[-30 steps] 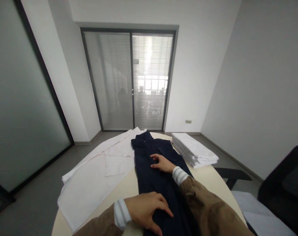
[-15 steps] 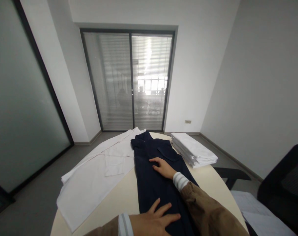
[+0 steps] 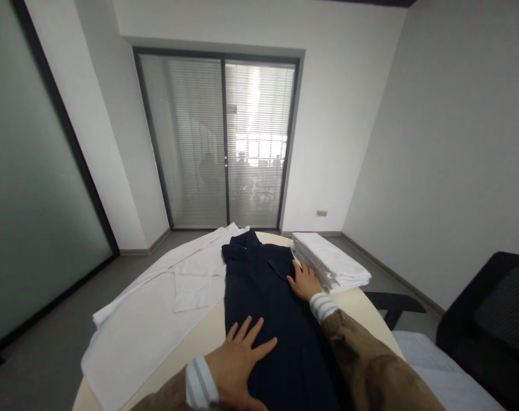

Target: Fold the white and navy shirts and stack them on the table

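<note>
Head view: left hand (image 3: 237,365) and right hand (image 3: 304,281) lie flat on navy garment (image 3: 268,308).

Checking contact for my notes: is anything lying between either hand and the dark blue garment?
Nothing visible. The left hand lies flat directly on the dark blue garment; the right hand rests on its right edge, beside the white folded stack.

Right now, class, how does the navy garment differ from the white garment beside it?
The navy garment is dark, the white garment pale. The left hand and right hand rest on the navy garment; the white garment lies untouched. The white garment hangs over the table's left edge; the navy garment runs along its middle. Both lie spread out.
</note>
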`<state>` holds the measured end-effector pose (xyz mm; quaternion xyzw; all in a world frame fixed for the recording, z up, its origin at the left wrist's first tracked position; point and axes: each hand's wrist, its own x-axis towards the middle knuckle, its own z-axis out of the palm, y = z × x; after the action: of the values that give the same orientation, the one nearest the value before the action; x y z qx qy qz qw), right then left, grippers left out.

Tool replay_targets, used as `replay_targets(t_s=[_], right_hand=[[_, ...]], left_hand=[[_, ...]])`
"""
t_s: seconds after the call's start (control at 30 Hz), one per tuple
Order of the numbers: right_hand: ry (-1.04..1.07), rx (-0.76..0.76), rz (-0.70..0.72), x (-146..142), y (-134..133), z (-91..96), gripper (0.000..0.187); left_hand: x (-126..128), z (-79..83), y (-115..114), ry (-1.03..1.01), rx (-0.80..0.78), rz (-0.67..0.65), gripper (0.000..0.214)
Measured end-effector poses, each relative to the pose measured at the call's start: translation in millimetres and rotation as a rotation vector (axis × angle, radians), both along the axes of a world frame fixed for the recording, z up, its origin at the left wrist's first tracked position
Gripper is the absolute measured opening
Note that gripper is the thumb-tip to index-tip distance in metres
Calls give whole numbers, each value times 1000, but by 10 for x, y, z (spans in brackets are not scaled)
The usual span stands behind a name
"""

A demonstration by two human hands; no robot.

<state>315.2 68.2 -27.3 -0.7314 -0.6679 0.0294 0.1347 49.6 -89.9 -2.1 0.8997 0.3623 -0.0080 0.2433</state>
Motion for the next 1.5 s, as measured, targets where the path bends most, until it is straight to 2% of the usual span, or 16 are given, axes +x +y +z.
replay_targets(t_s=[0.07,0.13,0.27,0.33,0.43,0.6,0.77,0.97,1.07,1.23,1.37,1.5], right_hand=[[7,-115,-21,52,-10,-63,65],[-1,-157,-12,85,-18,-79,66],[22,-75,-24,149,24,11,59],[76,-52,-65,191,71,61,57],[149,-95,-103,246,148,88,56],[224,-125,-57,282,247,85,47],[238,-35,-17,277,293,158,48],[212,-36,-12,244,269,127,45],[199,-54,-47,218,239,95,42],[173,-8,-54,80,197,220,42],[143,28,53,-174,161,362,50],[119,3,226,-452,132,400,53]], left_hand=[[-44,8,28,37,-37,-24,125],[-63,70,34,29,-45,-13,117],[-5,230,37,-50,105,162,66],[45,261,105,-51,194,241,62],[91,207,336,-38,284,287,72],[74,-61,779,22,339,398,73],[-14,-238,907,9,361,345,66],[-65,-212,872,-11,370,263,51],[-54,-211,853,-12,389,238,51],[-46,-207,831,-14,408,245,54],[-47,-202,824,-16,411,246,55],[-50,-221,828,-21,418,246,55]])
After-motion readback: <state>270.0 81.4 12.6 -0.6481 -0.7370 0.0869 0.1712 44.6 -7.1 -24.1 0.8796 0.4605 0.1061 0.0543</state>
